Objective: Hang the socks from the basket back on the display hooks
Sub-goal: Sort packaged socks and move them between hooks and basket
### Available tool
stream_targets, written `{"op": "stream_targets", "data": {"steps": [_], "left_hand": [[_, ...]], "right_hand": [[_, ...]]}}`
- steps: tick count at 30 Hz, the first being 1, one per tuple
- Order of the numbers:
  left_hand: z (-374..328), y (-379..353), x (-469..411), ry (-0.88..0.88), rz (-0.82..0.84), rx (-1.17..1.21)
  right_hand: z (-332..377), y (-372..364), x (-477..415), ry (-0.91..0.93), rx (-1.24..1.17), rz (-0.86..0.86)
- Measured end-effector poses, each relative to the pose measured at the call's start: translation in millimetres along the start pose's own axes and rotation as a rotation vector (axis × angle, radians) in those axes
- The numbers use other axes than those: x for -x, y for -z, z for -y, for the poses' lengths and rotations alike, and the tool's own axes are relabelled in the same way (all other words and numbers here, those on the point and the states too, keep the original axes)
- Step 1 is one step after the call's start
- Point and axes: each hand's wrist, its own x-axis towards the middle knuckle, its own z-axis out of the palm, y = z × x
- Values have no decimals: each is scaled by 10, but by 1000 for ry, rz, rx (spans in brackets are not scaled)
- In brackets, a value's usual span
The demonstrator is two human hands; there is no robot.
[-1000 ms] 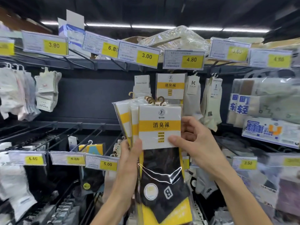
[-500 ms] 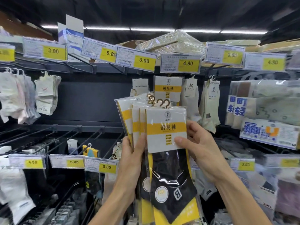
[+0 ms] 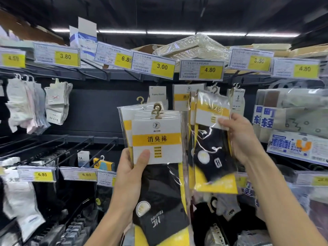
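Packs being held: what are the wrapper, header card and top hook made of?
wrapper: clear glossy plastic film, going by the glare streaks and crinkles.
header card: looks like matte paperboard, flat and printed white with a yellow band.
top hook: tan, probably moulded plastic, but too small to be sure.
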Motion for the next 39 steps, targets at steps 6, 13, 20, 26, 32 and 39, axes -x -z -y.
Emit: {"op": "stream_targets", "data": {"steps": [6,13,20,26,32,39], "left_hand": [[-42,-63,39,-11,55,-8],[-29,-138,74,-5,84,-12],[-8,-169,56,5,100,28],[-4,-146,57,-2,106,58],[9,-83,10,-8,91,75],[71,5,-62,-37,61,61]], "right_hand": [[-54,-138,-582,181,253,-54],[-216,-328,-929,262,409,14],[-301,-269,-1093,253,570,3],[-322,-216,-1071,254,592,-3],[-281,-287,-854,263,635,-80],[-318,-603,339,500,496,-11]]}}
